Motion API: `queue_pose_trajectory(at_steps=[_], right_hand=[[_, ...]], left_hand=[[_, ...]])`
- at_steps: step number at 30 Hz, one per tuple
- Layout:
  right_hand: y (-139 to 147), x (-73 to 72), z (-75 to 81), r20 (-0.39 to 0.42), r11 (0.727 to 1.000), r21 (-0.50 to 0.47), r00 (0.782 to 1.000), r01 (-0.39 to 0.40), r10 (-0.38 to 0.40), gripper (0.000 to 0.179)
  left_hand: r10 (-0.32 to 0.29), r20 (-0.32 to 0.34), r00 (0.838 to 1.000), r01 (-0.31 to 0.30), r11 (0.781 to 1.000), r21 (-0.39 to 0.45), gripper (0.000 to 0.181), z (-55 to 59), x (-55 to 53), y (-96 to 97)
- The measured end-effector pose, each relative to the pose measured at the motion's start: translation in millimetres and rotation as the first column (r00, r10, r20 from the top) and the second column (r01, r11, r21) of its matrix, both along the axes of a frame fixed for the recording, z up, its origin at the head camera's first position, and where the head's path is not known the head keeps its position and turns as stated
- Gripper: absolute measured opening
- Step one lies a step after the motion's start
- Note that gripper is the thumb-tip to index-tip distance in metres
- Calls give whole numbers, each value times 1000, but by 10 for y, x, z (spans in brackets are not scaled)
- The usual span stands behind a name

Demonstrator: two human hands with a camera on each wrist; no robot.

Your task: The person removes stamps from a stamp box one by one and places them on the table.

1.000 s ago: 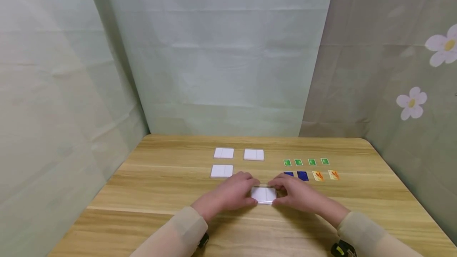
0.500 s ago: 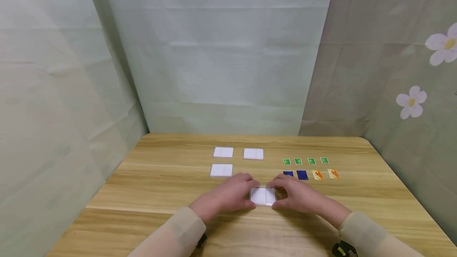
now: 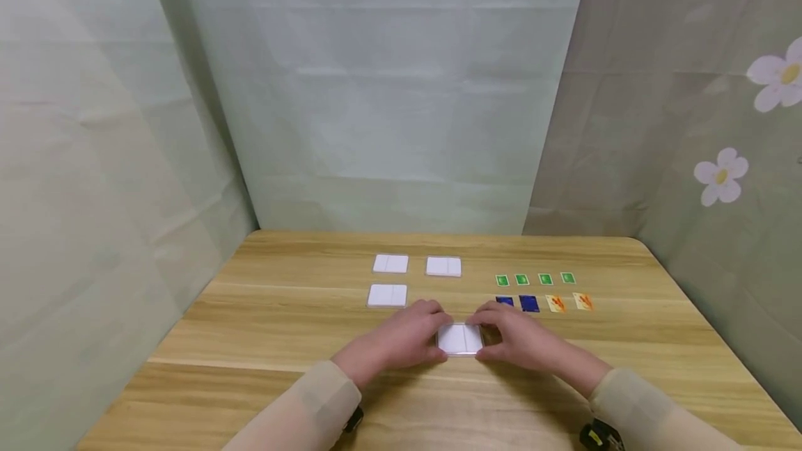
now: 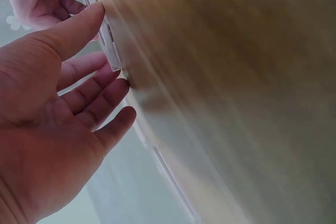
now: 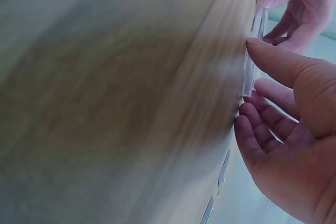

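Observation:
A flat clear plastic case (image 3: pixel 460 339) with a white two-part panel lies on the wooden table close in front of the person. Its left end is held by the left hand (image 3: pixel 407 334), thumb on the near edge and fingers at the far edge. The right hand (image 3: pixel 517 337) grips the right end the same way. Seen side-on in the left wrist view, the case (image 4: pixel 109 45) is a thin transparent slab low over the tabletop. In the right wrist view, the right thumb lies along the near edge of the case (image 5: pixel 249 72).
Three similar cases stand behind and left: a front one (image 3: pixel 387 295), a back-left one (image 3: pixel 390 264) and a back-right one (image 3: pixel 443 266). To the right lie several small green cards (image 3: pixel 522 280), dark blue cards (image 3: pixel 529 303) and orange-patterned cards (image 3: pixel 582 301). Cloth walls (image 3: pixel 388 124) surround the table.
Both hands keep their hold on the case with hardly any movement. The table and the things on it appear slightly higher in the head view.

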State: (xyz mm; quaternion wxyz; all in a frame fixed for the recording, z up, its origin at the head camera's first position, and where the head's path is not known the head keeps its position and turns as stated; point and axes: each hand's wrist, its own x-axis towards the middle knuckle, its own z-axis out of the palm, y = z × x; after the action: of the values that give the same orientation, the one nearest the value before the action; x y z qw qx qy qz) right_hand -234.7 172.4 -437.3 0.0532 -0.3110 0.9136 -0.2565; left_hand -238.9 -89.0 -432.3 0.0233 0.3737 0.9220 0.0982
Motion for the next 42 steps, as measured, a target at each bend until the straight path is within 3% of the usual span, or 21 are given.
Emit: queue_pose_trajectory(at_steps=[6,10,14,18,21,24,28,37,42], right_hand=[[8,82,5,-9,999,45,1000,30,-29,55],[58,236,17,-105,996,89,994,13,-4,60],[126,429,17,-238,988,157,970,-9,46,61],[157,550,17,-266,980,199,962,-13,67,59],[161,573,13,-272,976,215,959,-20,80,56],[148,538,8,-292,976,217,952,-30,94,54],[98,423,2,-302,977,212,948,-31,96,54],[-58,114,-9,-262,983,184,963,-13,62,55],[-120,14,13,-236,984,176,971,-8,50,55]], left_hand=[[12,-26,1000,-13,1000,-20,54,39,72,9],[-6,-123,992,-1,998,-55,55,92,226,-4],[-39,-200,979,19,995,-102,56,124,426,-37],[-45,-224,974,11,989,-150,58,135,579,-71],[-44,-233,971,2,984,-179,59,144,620,-82],[-24,-217,976,-17,982,-186,59,147,595,-88],[12,-195,981,-48,982,-182,59,144,480,-100],[80,-160,984,-104,983,-151,61,73,193,-135],[119,-131,984,-138,980,-144,60,82,96,-143]])
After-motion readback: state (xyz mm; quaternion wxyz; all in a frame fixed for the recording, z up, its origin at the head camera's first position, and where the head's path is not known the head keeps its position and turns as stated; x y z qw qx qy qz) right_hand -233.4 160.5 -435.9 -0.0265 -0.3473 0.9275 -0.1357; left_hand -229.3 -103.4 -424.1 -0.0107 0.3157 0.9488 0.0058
